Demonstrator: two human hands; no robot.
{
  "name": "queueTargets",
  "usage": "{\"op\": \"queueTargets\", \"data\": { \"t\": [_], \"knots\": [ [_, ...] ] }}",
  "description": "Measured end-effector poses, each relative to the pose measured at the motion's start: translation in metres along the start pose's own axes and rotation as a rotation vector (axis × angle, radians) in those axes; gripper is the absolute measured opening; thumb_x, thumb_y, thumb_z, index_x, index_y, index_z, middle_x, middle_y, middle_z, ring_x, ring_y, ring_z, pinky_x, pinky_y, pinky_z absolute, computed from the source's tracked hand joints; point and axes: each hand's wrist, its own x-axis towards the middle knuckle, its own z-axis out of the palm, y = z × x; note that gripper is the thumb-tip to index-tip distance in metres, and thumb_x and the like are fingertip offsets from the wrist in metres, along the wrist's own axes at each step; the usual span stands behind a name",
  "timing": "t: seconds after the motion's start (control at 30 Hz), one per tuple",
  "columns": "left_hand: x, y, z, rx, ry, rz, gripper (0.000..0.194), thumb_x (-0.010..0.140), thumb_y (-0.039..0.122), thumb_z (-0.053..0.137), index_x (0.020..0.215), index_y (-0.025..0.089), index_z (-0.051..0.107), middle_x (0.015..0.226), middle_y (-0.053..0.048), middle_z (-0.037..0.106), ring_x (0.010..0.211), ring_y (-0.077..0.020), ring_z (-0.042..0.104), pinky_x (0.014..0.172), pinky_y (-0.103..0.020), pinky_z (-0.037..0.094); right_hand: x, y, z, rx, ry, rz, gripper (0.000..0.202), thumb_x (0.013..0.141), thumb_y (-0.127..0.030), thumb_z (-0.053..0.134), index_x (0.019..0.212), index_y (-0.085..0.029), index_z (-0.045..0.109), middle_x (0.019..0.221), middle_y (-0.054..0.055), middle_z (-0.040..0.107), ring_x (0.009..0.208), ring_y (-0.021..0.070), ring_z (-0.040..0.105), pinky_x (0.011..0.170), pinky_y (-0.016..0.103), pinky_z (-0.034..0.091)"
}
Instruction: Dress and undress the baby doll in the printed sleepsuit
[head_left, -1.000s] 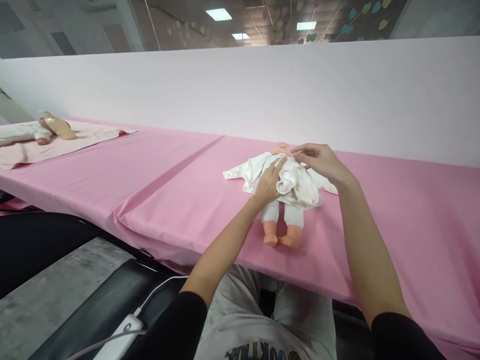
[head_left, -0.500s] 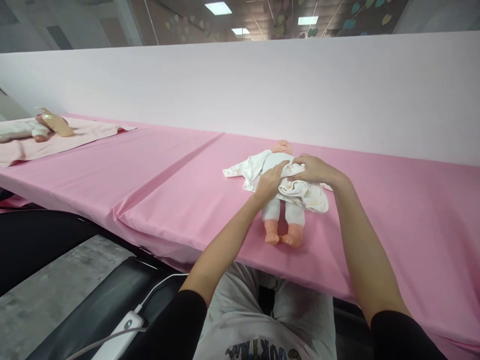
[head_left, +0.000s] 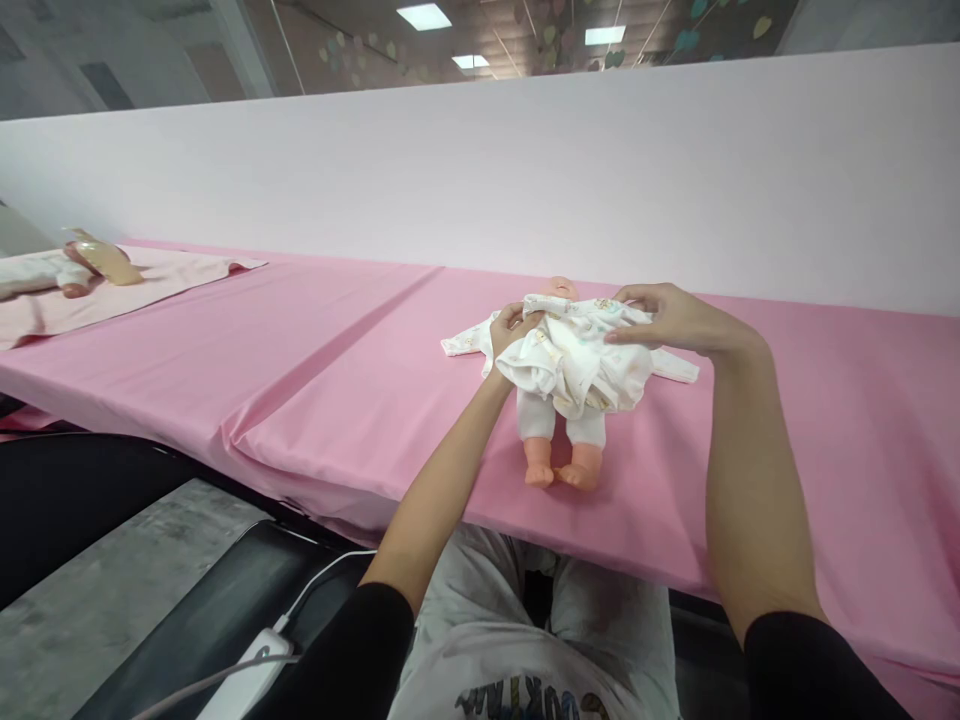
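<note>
A baby doll [head_left: 585, 465] lies on its back on the pink-covered table [head_left: 360, 400], feet toward me. White printed clothing [head_left: 589, 350] is bunched over its torso, with sleeves spread to both sides. The doll's legs wear white and its feet are bare. My left hand [head_left: 514, 328] is closed on the left edge of the clothing, fingers partly covered by the cloth. At the right edge of the clothing, my right hand [head_left: 671, 318] has its thumb and fingers curved round the fabric, which covers some fingertips.
At the far left, a second doll [head_left: 45, 272] and a yellowish bottle [head_left: 109, 260] lie on a light pink cloth [head_left: 172, 275]. A white wall [head_left: 480, 180] runs behind the table. A white power strip [head_left: 247, 680] with cables rests on a black chair [head_left: 187, 620].
My hands have moved apart, the left slightly leftward and the right to the right. The clothing is spread wider over the doll's torso, and its right sleeve now shows.
</note>
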Motion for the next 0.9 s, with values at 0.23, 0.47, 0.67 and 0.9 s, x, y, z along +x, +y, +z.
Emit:
{"op": "queueTargets", "data": {
  "t": [0.23,0.47,0.67,0.9],
  "knots": [
    [-0.012,0.033,0.008,-0.106,-0.213,-0.076,0.023,0.075,0.034,0.069,0.089,0.019,0.060,0.083,-0.003,0.066,0.084,-0.0188,0.065,0.075,-0.030,0.051,-0.008,0.013,-0.022,0.293,0.491,-0.217,0.035,0.060,-0.026,0.079,0.093,-0.024,0.067,0.081,0.002,0.059,0.072,0.0173,0.057,0.059,0.031,0.046],
    [0.001,0.087,0.015,-0.172,-0.245,0.035,0.031,0.082,0.036,0.063,0.109,0.021,0.058,0.099,-0.003,0.060,0.110,-0.0255,0.059,0.082,-0.031,0.048,-0.042,-0.010,-0.049,0.335,0.763,-0.360,0.037,0.073,-0.048,0.063,0.108,-0.040,0.059,0.100,0.002,0.058,0.084,0.0247,0.062,0.059,0.039,0.052],
    [0.047,0.074,0.016,-0.027,-0.221,0.080,0.029,0.082,0.033,0.063,0.108,0.021,0.060,0.084,-0.001,0.057,0.096,-0.0207,0.062,0.080,-0.031,0.045,-0.026,0.003,-0.042,0.258,0.845,-0.315,0.030,0.074,-0.026,0.065,0.103,-0.033,0.067,0.090,0.001,0.061,0.086,0.0193,0.060,0.081,0.038,0.050],
    [0.010,0.002,-0.014,0.401,-0.330,0.127,0.017,0.074,0.027,0.070,0.091,0.024,0.070,0.049,0.005,0.041,0.054,-0.0104,0.046,0.066,-0.022,0.039,0.008,0.032,-0.002,-0.445,0.234,0.308,0.034,0.069,-0.015,0.067,0.103,-0.020,0.066,0.109,0.011,0.063,0.099,0.0312,0.059,0.086,0.049,0.046]
  ]
}}
